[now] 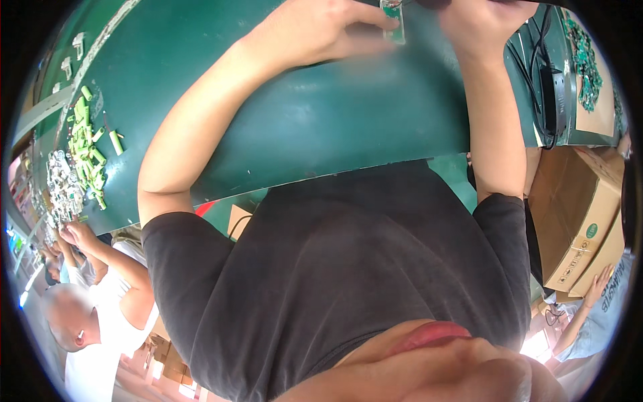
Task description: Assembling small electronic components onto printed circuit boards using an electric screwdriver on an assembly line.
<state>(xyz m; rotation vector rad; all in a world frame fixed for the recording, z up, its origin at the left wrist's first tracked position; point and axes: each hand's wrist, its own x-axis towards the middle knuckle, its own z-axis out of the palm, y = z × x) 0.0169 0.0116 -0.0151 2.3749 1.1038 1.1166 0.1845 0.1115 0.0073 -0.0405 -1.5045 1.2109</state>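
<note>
Dark T-shirt [348, 268] fills the foreground. Beyond it, left hand [321, 30] pinches a small green circuit board [395, 27] on the green table [321, 120]; right hand [479, 23] is cropped — grip unclear. Loose green cells [87, 144] lie well apart — a slipping pinch could drop the board.

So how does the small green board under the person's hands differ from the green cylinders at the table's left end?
The small green board is one flat, oblong piece; the green cylinders are many round sticks in a loose pile. The left hand touches the board, with the right hand close beside it; no hand touches the cylinders. Both lie on the dark green table.
</note>
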